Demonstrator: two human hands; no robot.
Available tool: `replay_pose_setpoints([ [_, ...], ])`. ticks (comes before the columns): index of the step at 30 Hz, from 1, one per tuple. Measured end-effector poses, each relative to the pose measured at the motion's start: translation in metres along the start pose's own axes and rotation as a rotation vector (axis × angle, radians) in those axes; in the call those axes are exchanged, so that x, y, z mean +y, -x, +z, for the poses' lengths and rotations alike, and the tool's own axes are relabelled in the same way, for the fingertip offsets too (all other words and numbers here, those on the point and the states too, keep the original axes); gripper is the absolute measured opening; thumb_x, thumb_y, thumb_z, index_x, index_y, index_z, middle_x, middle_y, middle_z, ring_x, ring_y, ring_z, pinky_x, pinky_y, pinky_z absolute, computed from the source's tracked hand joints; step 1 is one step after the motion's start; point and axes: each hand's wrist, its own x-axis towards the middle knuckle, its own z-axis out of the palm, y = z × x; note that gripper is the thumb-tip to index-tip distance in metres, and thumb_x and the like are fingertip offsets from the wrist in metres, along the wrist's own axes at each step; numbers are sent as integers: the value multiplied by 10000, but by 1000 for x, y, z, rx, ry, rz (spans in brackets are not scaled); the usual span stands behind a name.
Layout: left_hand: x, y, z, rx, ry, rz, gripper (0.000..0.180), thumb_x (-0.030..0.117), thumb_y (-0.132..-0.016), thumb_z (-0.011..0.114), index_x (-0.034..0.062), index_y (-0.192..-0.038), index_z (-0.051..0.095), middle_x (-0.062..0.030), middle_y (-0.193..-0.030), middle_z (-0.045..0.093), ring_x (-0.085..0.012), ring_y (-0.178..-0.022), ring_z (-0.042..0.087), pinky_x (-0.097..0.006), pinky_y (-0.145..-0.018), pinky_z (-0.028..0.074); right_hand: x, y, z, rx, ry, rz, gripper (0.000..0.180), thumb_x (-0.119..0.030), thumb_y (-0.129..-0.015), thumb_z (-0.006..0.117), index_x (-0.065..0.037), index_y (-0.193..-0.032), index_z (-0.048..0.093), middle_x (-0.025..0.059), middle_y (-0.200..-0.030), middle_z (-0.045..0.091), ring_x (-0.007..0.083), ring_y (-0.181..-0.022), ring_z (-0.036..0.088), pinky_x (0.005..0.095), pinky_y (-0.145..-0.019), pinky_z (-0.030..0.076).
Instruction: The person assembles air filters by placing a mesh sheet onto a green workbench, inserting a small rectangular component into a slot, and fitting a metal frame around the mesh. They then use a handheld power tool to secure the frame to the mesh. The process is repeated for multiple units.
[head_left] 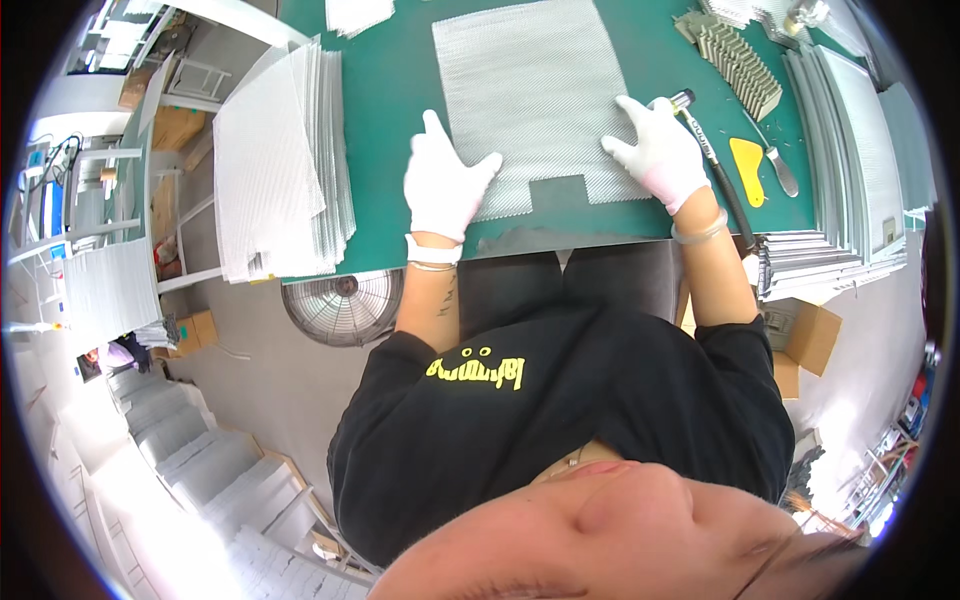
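Note:
A silvery mesh sheet (pixel 530 95) with a rectangular notch in its near edge lies flat on the green work surface (pixel 385 120). My left hand (pixel 445 185), in a white glove, rests at the sheet's left edge with thumb and forefinger spread apart. At the right edge is my right hand (pixel 660 155), gloved the same way, its thumb and forefinger also apart over the sheet's side. Neither hand is closed round anything. Just beyond the right hand lies a hammer (pixel 712 155), its black grip pointing toward the table's near edge.
A tall stack of mesh sheets (pixel 270 160) stands at the left. To the right lie a yellow scraper (pixel 747 170), a screwdriver (pixel 783 172) and a row of grey-green clips (pixel 735 65). Stacked panels (pixel 850 150) line the right edge. A round fan (pixel 343 305) is below the table.

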Motion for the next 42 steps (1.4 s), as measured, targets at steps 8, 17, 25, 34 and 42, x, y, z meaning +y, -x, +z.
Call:
replay_pose_setpoints([
  [8, -27, -24, 14, -117, -69, 509, 685, 363, -841, 712, 174, -1472, 526, -182, -1567, 397, -476, -1424, 346, -584, -1201, 204, 126, -155, -87, 409, 269, 187, 489, -262, -965, 622, -27, -1387, 543, 204, -1122, 706, 328, -991, 705, 410, -811, 568],
  [17, -8, 17, -32, 186, 144, 368, 872, 305, -813, 785, 5, -1523, 377, -304, -1585, 280, -486, -1469, 245, -620, -1199, 163, 334, -277, -91, 430, 293, 280, 472, -403, -955, 642, -21, -1233, 635, 176, -1163, 699, 289, -1084, 676, 399, -904, 523],
  [25, -9, 42, -42, 142, 324, 406, 675, 198, -901, 706, -18, -1479, 432, -254, -1538, 392, -402, -1430, 393, -466, -1183, 314, 180, -208, -147, 774, -59, 131, 459, -258, -978, 589, -46, -1383, 542, 174, -1030, 723, 353, -922, 703, 469, -775, 549],
  [34, 74, 19, 19, -486, 1742, 329, 602, 241, -1022, 610, -36, -1510, 392, -188, -1406, 587, -295, -1252, 608, -402, -1106, 445, 6, -16, -48, 794, -133, -401, 866, -187, -716, 870, 103, -1425, 466, 240, -1342, 609, 328, -1202, 634, 393, -1002, 519],
  [42, 57, 19, -16, 47, 1493, -34, 418, 112, -1052, 473, -81, -1422, 449, -232, -1235, 654, -240, -980, 699, -373, -941, 556, -30, 55, -55, 653, 61, -241, 704, -254, -782, 821, -43, -1404, 567, 272, -1423, 513, 475, -1350, 461, 524, -1142, 365],
])
